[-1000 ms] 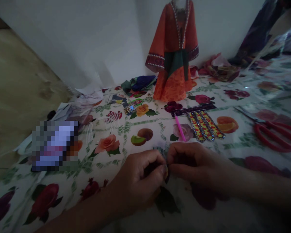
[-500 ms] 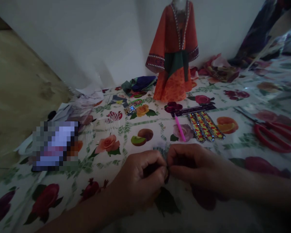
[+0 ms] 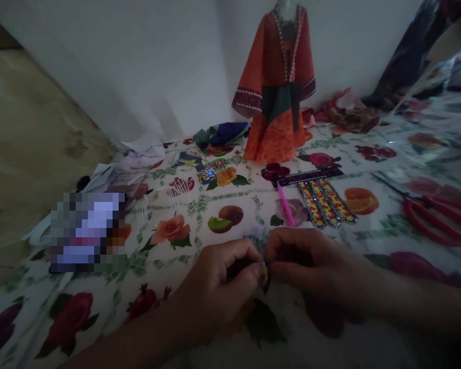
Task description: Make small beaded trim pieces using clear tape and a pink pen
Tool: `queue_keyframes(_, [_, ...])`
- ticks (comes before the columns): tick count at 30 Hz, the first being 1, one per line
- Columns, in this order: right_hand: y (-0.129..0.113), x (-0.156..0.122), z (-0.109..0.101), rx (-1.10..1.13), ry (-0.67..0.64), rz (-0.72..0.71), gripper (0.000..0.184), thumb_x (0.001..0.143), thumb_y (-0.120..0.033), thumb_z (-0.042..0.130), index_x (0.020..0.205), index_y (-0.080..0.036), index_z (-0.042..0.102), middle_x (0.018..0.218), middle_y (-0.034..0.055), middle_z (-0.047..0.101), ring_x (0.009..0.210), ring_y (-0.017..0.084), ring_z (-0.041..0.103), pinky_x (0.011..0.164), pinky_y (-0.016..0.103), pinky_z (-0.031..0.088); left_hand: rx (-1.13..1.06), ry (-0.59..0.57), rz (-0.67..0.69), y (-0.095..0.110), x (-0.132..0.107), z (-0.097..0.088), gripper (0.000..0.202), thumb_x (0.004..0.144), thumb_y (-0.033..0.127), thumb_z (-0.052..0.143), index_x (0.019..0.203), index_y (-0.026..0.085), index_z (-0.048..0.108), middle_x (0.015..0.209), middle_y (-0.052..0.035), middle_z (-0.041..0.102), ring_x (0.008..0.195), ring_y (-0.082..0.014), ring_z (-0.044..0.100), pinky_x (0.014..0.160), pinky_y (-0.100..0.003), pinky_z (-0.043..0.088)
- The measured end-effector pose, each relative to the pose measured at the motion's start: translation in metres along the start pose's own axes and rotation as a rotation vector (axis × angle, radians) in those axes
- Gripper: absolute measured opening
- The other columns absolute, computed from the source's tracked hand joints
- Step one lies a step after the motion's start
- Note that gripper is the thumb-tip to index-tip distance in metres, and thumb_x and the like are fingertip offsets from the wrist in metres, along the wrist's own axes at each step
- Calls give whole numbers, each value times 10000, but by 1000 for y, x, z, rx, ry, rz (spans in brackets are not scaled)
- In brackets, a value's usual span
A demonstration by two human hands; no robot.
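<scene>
My left hand (image 3: pixel 225 279) is closed in a pinch on a small yellow and red patterned piece (image 3: pixel 265 277) with a dark edge; most of it is hidden by the fingers. Right beside it, my right hand (image 3: pixel 311 261) has thumb and forefinger pinched together close to the piece's edge, and what they hold is too small to make out. Beyond my right hand lie several yellow and red strips (image 3: pixel 318 202) edged with shiny stones. A pink pen-like stick (image 3: pixel 286 205) is to their left, and a dark beaded band (image 3: pixel 307 176) lies just behind them.
Red-handled scissors (image 3: pixel 434 218) lie at the right. A small orange robe on a stand (image 3: pixel 278 87) stands near the wall. A phone (image 3: pixel 88 230), partly blurred out, is at the left. Strands of tiny beads (image 3: pixel 180 189) and folded fabric (image 3: pixel 225 134) lie on the fruit-patterned tablecloth (image 3: pixel 200 215).
My hands stay almost in place, with the fingertips slightly shifted. More of the yellow and red piece shows between them now. The view has tilted very slightly.
</scene>
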State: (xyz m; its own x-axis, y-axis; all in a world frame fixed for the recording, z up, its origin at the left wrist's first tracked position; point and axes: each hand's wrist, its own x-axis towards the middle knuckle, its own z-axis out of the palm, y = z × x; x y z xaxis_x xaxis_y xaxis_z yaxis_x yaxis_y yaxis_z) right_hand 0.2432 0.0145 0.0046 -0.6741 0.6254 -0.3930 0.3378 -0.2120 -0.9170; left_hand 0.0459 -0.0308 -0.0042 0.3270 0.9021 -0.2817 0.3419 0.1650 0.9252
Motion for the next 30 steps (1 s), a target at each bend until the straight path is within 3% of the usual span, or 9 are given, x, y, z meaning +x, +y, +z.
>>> queue_keyframes(7, [10,-1,1,7,-20,-53,31,926,-207,575,901,-197,559,590,-85,545,387,17,488,362,107,325,197,40,76,0,-1,3,166,905,235,517,760,179,574,621,52,513,541,-82,423,469,-189,312])
queue_keyframes(11, [10,0,3,-8,13,-75,60,909,-172,576,851,-186,569,598,-81,535,398,7,453,366,97,324,238,50,106,-2,-2,3,170,908,229,517,753,178,565,633,47,526,565,-86,442,486,-190,327])
queue_keyframes(22, [-7,-4,1,-37,2,2,79,864,-108,566,816,-169,550,609,-57,526,475,43,487,429,126,361,163,-14,129,3,-2,1,167,895,141,466,772,172,576,663,40,548,569,-84,463,500,-189,346])
queue_keyframes(30, [-7,-4,0,-35,-17,36,81,903,-143,549,833,-179,531,576,-76,525,412,41,509,392,139,346,184,12,61,2,-2,2,163,914,252,520,782,180,585,646,38,535,561,-95,441,486,-200,327])
